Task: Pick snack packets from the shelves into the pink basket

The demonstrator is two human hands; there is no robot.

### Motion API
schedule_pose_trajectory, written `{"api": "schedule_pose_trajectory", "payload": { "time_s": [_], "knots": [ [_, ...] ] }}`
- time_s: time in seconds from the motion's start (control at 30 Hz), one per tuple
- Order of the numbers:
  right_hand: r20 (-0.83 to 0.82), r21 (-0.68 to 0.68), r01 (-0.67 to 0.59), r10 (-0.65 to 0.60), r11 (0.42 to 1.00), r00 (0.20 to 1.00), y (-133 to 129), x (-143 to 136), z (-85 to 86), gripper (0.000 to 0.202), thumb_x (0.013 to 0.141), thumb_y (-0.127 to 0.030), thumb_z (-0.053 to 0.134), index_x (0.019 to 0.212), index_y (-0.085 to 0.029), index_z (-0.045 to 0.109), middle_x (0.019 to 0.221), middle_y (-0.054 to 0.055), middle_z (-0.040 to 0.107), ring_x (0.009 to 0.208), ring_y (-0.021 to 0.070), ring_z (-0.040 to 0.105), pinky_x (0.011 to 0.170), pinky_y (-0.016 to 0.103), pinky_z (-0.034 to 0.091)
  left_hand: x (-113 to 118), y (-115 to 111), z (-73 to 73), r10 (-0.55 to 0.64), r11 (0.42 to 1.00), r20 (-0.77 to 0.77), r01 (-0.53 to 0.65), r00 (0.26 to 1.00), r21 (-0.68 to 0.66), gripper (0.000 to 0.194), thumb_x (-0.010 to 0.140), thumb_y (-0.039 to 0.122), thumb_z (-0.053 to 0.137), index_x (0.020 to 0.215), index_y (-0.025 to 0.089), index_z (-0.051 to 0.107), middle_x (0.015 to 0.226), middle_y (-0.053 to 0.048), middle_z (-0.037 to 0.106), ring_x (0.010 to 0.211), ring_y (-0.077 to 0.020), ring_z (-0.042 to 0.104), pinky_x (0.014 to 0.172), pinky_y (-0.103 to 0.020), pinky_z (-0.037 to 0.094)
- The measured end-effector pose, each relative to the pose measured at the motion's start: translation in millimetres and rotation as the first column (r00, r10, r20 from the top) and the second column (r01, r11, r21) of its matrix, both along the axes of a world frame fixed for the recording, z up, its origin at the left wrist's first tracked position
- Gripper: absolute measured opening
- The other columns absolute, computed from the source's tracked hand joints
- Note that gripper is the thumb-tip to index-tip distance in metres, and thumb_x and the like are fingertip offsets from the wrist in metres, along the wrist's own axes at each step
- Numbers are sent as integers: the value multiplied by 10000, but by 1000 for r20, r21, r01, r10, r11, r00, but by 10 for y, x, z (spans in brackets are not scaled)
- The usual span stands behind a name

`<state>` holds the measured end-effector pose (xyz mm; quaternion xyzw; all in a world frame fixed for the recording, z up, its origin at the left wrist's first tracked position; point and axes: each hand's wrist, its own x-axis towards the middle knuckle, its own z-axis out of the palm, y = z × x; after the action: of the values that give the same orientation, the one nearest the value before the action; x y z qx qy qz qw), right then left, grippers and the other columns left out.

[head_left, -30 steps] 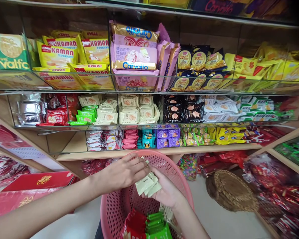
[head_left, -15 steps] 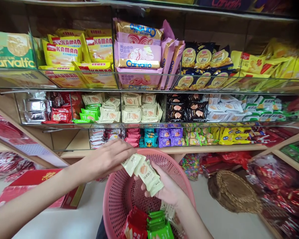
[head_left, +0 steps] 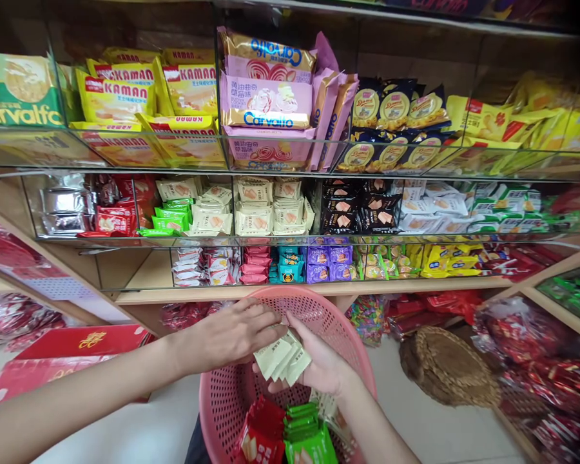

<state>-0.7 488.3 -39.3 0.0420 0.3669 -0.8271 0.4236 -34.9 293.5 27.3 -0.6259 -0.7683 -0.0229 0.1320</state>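
Note:
Over a pink plastic basket (head_left: 212, 412), my right hand (head_left: 321, 361) holds a small fanned stack of cream-coloured snack packets (head_left: 283, 357). My left hand (head_left: 239, 335) reaches in from the left, its fingers curled over the upper edge of the same stack and pressed on it. Below the hands, red packets (head_left: 261, 435) and green packets (head_left: 309, 438) lie in rows inside the basket. More cream packets (head_left: 331, 409) are partly hidden behind my right wrist.
Glass-fronted shelves (head_left: 270, 241) of packaged snacks span the view ahead. A red box (head_left: 77, 354) stands on the floor at left, a brown woven basket (head_left: 449, 367) at right, beside bagged red goods (head_left: 551, 374).
The cream packets have been drawn together into a tighter stack. My left hand has moved right and slightly down, closer to my right hand. The view has shifted slightly.

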Motion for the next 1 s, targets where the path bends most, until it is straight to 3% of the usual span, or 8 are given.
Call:
{"api": "schedule_pose_trajectory", "payload": {
  "time_s": [0.2, 0.37, 0.53, 0.63, 0.8, 1.0],
  "knots": [
    [16, -13, -6, 6, 1000, 1000, -6, -18, -21, 640, 844, -648, 340, 1063, -105, 600, 878, 128, 707, 807, 220, 665, 644, 363, 542, -29, -32, -45, 13, 1000, 28, -13, 1000, -15, 393, 904, 197, 458, 1295, 165, 440, 1125, -111, 616, 1075, -209, 542, 955, -360, 391],
    [-11, -47, -19, 18, 999, 1000, 52, -54, -34, 722, 824, -698, 288, 1105, -104, 588, 996, 164, 683, 771, 208, 666, 638, 347, 533, -150, -208, 198, 90, 995, 116, -94, 989, 29, 440, 897, 213, 461, 1330, 174, 395, 1150, -122, 594, 1074, -219, 531, 955, -379, 403],
    [5, -45, -33, 33, 998, 999, 64, -66, -85, 785, 801, -729, 276, 1111, -75, 580, 1056, 178, 658, 799, 209, 666, 642, 340, 540, -167, -341, 386, 150, 986, 94, -156, 984, 64, 419, 913, 216, 413, 1331, 187, 387, 1182, -122, 577, 1087, -227, 521, 949, -389, 402],
    [8, -40, -11, 11, 999, 1000, 29, -70, -90, 710, 816, -705, 299, 1104, -119, 578, 989, 135, 684, 775, 212, 671, 630, 369, 544, -86, -258, 322, 116, 993, 59, -118, 992, 29, 415, 907, 194, 423, 1320, 164, 397, 1150, -123, 593, 1075, -227, 524, 951, -380, 391],
    [82, -34, 46, -43, 998, 996, 30, -73, -20, 658, 818, -681, 351, 1007, -99, 593, 807, 118, 705, 704, 206, 667, 670, 398, 543, 28, 15, 60, 20, 1000, 22, -21, 1000, 9, 425, 889, 195, 472, 1310, 191, 420, 1048, -82, 622, 1003, -207, 544, 944, -357, 381],
    [87, -9, 50, -49, 999, 995, 245, -19, 50, 640, 812, -677, 375, 952, -99, 612, 773, 107, 707, 744, 217, 670, 734, 430, 535, 20, 293, -55, -23, 999, 46, 24, 999, -30, 560, 828, 381, 583, 1316, 178, 396, 1135, -104, 581, 1050, -244, 521, 927, -370, 383]
  ]
}}
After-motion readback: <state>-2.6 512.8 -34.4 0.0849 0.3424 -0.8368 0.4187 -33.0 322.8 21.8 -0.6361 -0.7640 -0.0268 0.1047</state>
